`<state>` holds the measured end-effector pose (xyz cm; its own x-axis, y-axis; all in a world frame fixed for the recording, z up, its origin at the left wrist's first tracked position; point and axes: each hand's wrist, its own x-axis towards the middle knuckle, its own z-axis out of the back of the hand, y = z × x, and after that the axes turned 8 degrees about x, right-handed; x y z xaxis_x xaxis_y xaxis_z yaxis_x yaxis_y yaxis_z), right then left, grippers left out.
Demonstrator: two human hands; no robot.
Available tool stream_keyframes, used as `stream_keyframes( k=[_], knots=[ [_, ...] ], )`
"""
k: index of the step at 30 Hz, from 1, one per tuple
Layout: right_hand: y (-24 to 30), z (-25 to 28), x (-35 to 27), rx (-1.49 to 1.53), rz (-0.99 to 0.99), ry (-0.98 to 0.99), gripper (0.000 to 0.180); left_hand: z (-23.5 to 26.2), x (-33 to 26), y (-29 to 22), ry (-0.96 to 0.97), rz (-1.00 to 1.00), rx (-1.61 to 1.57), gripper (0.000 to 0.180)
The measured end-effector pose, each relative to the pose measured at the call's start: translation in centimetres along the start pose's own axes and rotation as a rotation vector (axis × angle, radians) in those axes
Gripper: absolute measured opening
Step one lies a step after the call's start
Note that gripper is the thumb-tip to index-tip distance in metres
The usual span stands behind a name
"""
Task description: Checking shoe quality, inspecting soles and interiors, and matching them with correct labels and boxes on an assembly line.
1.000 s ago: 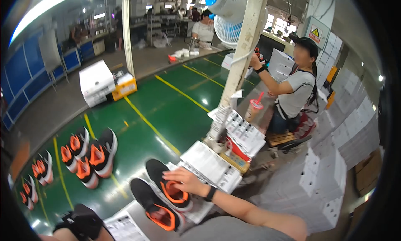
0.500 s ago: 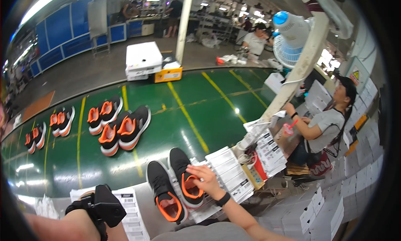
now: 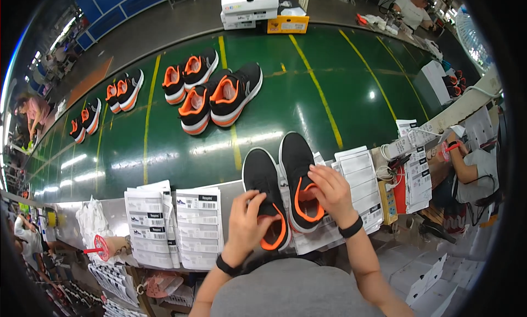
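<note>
In front of me lies a pair of black sneakers with orange collars and white soles, toes pointing away. My left hand (image 3: 244,226) grips the left sneaker (image 3: 259,171) near its opening, the thumb by the orange collar and the fingers on the tongue area. With its fingers curled over the tongue and thumb side, my right hand (image 3: 333,192) holds the right sneaker (image 3: 296,155) at its opening. Both shoes rest side by side at the near edge of the green conveyor belt (image 3: 274,111), their heels over label sheets (image 3: 318,237).
Several more sneaker pairs (image 3: 236,94) stand on the belt to the left. White shoe boxes (image 3: 250,1) and a yellow box (image 3: 288,24) sit beyond it. Label stacks (image 3: 197,223), a drink cup (image 3: 110,246) and a power strip (image 3: 388,203) line the near side. A co-worker (image 3: 475,174) sits at right.
My left hand has come from the lower left onto the left sneaker. My right hand stays at the right sneaker. The view has turned, shifting the belt and shoes rightward and up.
</note>
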<state>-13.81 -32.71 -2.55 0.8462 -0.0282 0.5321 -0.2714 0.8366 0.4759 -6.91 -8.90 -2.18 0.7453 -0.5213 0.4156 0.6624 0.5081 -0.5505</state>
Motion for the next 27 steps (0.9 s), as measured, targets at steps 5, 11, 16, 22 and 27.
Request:
stream_keyframes(
  k=[5, 11, 16, 22, 27],
  knots=[
    [-0.2, 0.9, 4.9, 0.019, 0.104, 0.072, 0.019, 2.0, 6.1, 1.7, 0.009, -0.324, -0.002, 0.021],
    [0.3, 0.6, 8.2, 0.255, -0.021, 0.233, 0.013, 2.1, 10.3, 0.9, 0.298, 0.069, -0.409, 0.004],
    [-0.8, -0.2, 9.6, 0.481, -0.188, 0.278, 0.006, 2.9, 7.0, 2.8, 0.229, 0.024, -0.187, 0.011],
    [-2.2, -0.6, 11.1, 0.653, -0.349, 0.366, 0.011, 3.9, 1.8, 2.0, 0.327, 0.19, -0.169, 0.053],
    [-2.5, -1.1, 11.5, 0.688, -0.401, 0.407, 0.013, 0.3, -1.0, 3.0, 0.136, -0.061, -0.019, 0.06]
  ],
)
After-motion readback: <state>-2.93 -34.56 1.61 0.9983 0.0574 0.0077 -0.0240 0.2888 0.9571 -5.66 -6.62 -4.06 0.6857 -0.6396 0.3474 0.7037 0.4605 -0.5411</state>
